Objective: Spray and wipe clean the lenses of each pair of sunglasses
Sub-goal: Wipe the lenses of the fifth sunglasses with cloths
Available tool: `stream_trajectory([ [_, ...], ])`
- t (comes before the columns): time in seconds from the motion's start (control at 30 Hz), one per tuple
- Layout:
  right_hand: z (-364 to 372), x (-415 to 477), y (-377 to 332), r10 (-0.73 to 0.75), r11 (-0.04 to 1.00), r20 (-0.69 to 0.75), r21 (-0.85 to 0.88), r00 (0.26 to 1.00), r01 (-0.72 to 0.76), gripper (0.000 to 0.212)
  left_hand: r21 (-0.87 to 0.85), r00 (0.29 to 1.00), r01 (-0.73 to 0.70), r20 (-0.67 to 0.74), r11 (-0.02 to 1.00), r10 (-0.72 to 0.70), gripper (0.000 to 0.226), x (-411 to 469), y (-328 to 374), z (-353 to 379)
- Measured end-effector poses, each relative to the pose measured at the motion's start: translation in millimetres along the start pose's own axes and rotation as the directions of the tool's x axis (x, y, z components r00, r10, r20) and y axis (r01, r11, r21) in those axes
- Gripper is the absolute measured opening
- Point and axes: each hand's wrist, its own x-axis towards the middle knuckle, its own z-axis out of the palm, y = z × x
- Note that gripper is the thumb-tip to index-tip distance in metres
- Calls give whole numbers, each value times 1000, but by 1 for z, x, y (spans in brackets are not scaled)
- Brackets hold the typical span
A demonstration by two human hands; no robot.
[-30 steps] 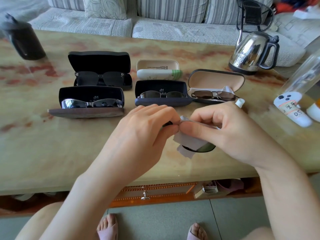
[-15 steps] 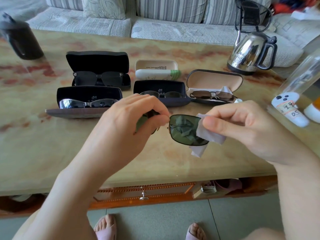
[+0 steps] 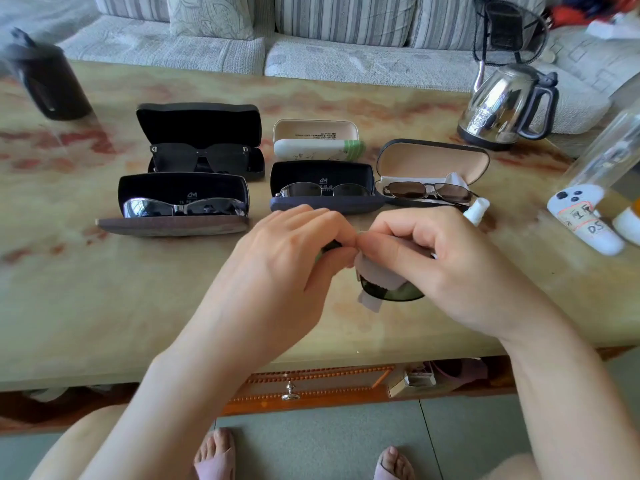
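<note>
Head view: mid-wipe, seemingly. Holding the sunglasses [image 3: 391, 294] between both hands, with left hand [image 3: 287, 261] curled round the frame and right hand [image 3: 443, 261] pinching the cloth [image 3: 370, 271] onto a lens. Next, likely: shifting the cloth to the other lens, keeping the frame steady.

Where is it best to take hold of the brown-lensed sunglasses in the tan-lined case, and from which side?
Probably the bridge of the brown-lensed sunglasses, pinched from above. They lie lenses toward the near side in the tan-lined case, whose raised lid blocks the far side; the bridge leaves the lenses untouched.
</note>
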Motion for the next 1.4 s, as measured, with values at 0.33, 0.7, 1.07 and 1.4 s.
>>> stream_trajectory([
  [0.33, -12, -5, 4, -58, 998, -20, 3, 998, 58, 27, -67, 997, 61, 43, 996, -59, 18, 0, -4, -7],
  [0.7, -27, -16, 5, -104, 986, -41, 129, 994, 108, 36, -189, 986, 163, -12, 968, -168, 7, 0, -5, -22],
  [1.07, -22, -14, 5, -61, 991, -26, 121, 998, 64, 24, -163, 994, 108, -4, 981, -110, 7, -1, 0, -16],
  [1.4, -1, -6, -10, 91, 995, -28, -49, 995, -92, 18, -23, 1000, 6, -17, 1000, -7, 21, 0, 0, -3],
])
